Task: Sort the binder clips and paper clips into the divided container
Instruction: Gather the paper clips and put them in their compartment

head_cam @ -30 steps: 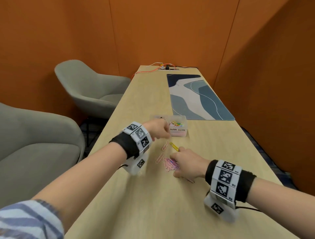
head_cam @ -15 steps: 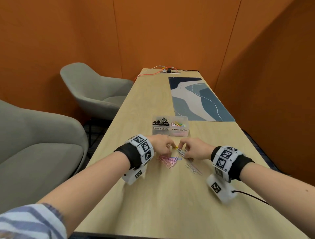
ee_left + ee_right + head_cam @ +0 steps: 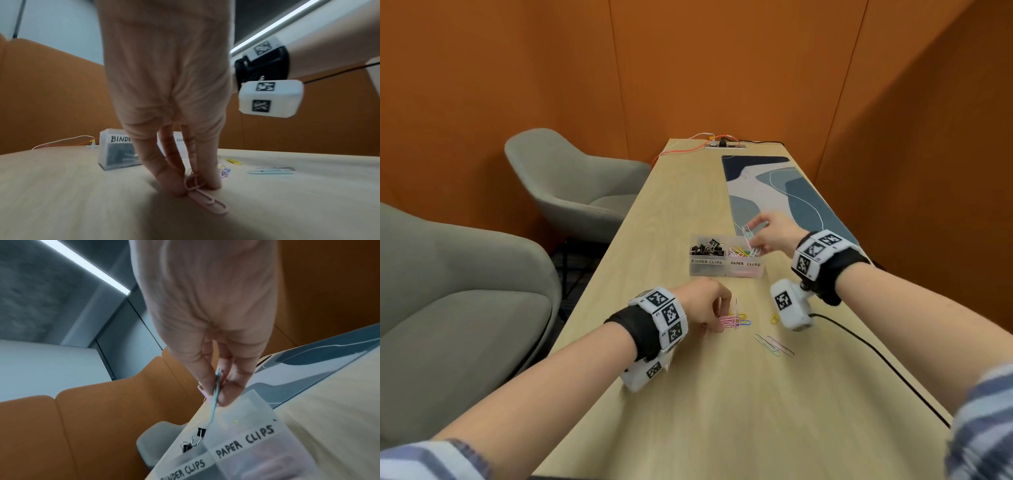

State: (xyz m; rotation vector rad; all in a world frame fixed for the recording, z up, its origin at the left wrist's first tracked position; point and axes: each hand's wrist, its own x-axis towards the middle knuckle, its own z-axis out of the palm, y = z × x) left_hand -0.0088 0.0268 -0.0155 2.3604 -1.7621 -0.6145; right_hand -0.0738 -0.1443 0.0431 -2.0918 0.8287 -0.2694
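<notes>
Frosted plastic container (image 3: 726,270) on a matt pale wood table (image 3: 722,411).

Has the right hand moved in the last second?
Yes. The right hand went from the loose clips up to the divided container, holding paper clips above it.

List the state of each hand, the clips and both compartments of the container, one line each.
right hand: pinching paper clips, above the paper clips compartment.
held paper clips: gripped, hanging over the container.
left hand: fingertips pinching pink paper clips on the table.
pink paper clips: a bunch on the table, unsorted.
loose paper clips: lying flat on the table.
binder clips compartment: open, holds black binder clips.
paper clips compartment: open, holds coloured clips.
</notes>
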